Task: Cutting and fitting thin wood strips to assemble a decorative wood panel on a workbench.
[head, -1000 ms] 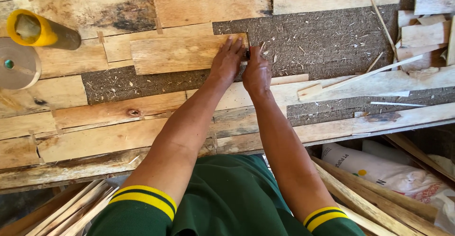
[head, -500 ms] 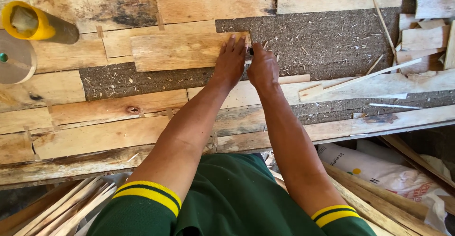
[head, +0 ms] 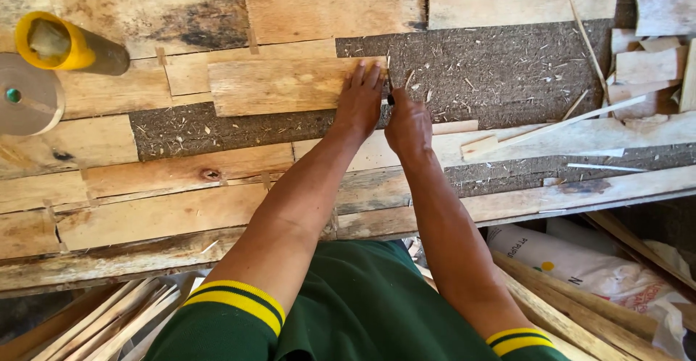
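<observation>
Trimming step in hand: left hand (head: 360, 102) flat, fingers spread, pinning pale rectangular wood veneer sheet (head: 286, 85) on dark fibre board (head: 507, 64); right hand (head: 407, 120) closed around small dark blade (head: 389, 93) at sheet's right edge. Next move calls for steady pressure, straight cut.

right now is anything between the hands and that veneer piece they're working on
Nothing visible. The left hand lies flat on the right end of the veneer piece, and the right hand holds a small dark blade right at that edge. Only loose chips lie on the dark board beside them.
</observation>
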